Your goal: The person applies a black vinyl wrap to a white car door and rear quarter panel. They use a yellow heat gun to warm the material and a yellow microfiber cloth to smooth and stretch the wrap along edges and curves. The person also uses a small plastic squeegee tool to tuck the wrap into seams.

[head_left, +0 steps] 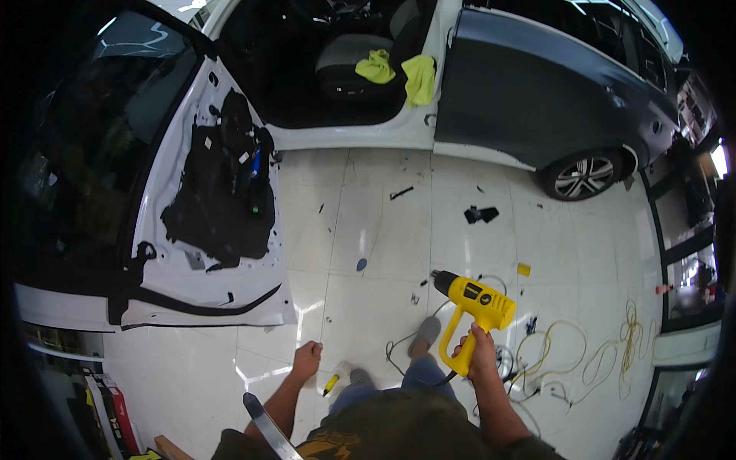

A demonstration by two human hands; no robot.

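My right hand is wrapped round the handle of a yellow and black heat gun. Its dark nozzle points up and to the left, over the floor. Left of my body, my left hand is closed in a loose fist; whatever may be in it is hidden. Ahead stands a car with its white front door swung open, the inner trim off and a black liner showing. The dark grey rear door is shut. Yellow-green cloths lie on the seat and over the door pillar.
A yellow hose lies coiled on the tiled floor at the right. Dark scraps and a yellow block are scattered there. By my feet lies a yellow-handled tool. A grey, dark-tipped strip crosses the lower edge.
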